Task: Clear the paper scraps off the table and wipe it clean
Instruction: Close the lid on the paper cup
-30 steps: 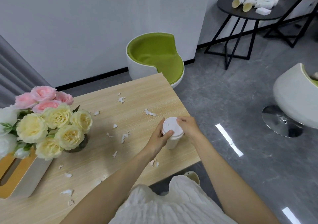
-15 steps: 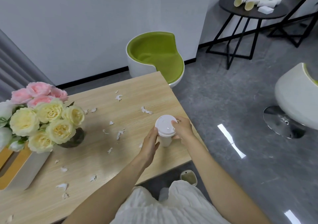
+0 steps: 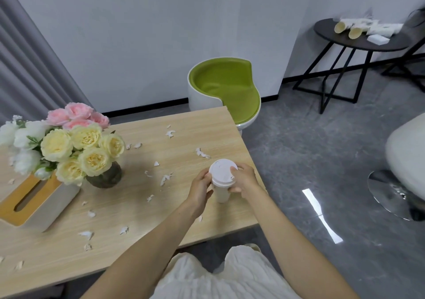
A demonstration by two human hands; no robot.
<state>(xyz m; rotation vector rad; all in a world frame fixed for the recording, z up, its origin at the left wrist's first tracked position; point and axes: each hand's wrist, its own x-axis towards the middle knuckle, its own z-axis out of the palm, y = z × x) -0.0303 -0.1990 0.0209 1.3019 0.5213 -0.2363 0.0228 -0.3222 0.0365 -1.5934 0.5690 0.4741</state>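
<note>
Several white paper scraps (image 3: 166, 178) lie scattered over the light wooden table (image 3: 138, 209). A white paper cup (image 3: 222, 181) with a white lid stands near the table's right front corner. My left hand (image 3: 200, 189) grips the cup from the left, fingers curled against its side and lid rim. From the right my right hand (image 3: 243, 179) holds the lid, fingers curled over its edge. Both forearms reach in from the bottom of the view.
A dark vase of pink and yellow flowers (image 3: 76, 144) stands at the table's left, beside a white and wood tissue box (image 3: 34, 206). A green and white chair (image 3: 226, 89) sits behind the table, a white swivel chair (image 3: 404, 160) at right, a black side table (image 3: 358, 38) far right.
Both hands have stayed on the cup and lid. My head has lifted, so more of the wall and room shows and the table sits lower in view.
</note>
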